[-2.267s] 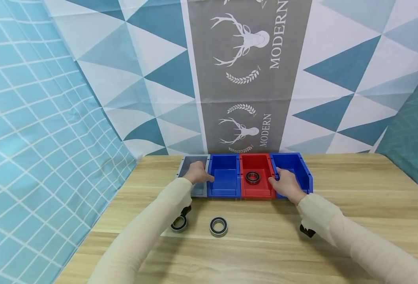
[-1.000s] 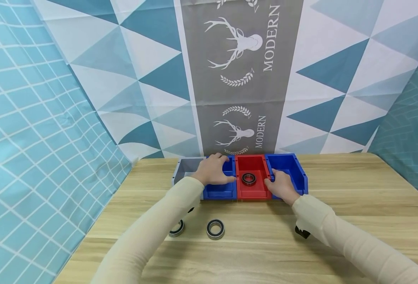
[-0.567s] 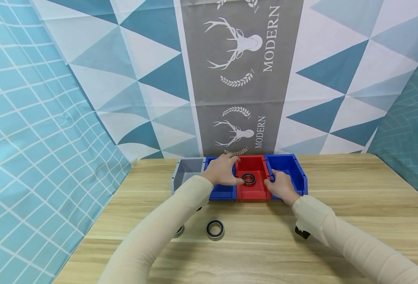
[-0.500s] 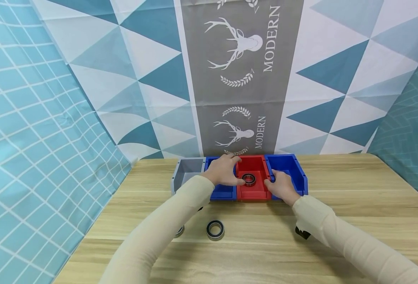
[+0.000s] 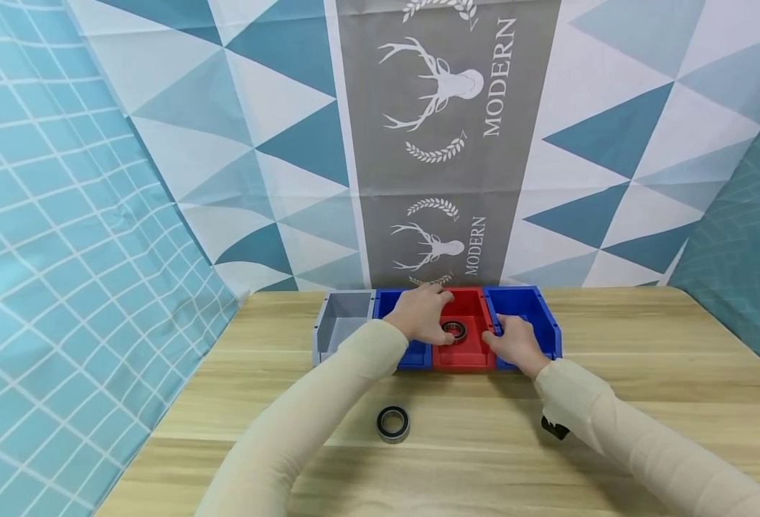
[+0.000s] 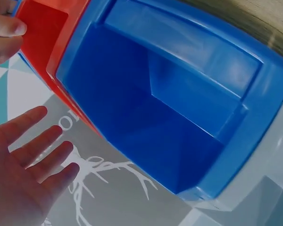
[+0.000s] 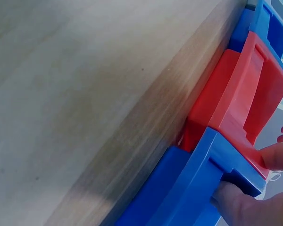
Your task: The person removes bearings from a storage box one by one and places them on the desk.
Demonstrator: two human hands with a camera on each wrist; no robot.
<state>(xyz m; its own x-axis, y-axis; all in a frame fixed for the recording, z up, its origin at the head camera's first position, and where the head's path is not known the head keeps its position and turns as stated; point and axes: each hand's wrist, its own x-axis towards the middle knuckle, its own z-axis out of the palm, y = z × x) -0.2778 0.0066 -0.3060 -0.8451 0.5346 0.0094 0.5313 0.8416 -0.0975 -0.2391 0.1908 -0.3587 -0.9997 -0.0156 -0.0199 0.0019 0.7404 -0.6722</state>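
Note:
My left hand (image 5: 420, 314), fingers spread, hovers over the left blue bin (image 5: 417, 357) and reaches across the red bin (image 5: 466, 357). Its thumb overlaps the edge of a ball bearing (image 5: 462, 332) lying in the red bin. In the left wrist view that hand's fingers (image 6: 47, 146) are straight, with nothing between them. My right hand (image 5: 515, 342) pinches the adjoining rims of the red bin and the right blue bin (image 5: 552, 332). The right wrist view shows its thumb and finger (image 7: 231, 197) on either side of those rims.
A grey bin (image 5: 343, 327) ends the row at the left. A second ball bearing (image 5: 393, 439) lies on the wooden table (image 5: 470, 459) in front of the bins. A patterned cloth (image 5: 444, 179) hangs close behind them. Something black (image 5: 555, 428) shows under the right sleeve.
My left hand has moved right, from the grey bin across the left blue bin to the red one. Its sleeve now hides another bearing on the table. My right hand stays at the same rims.

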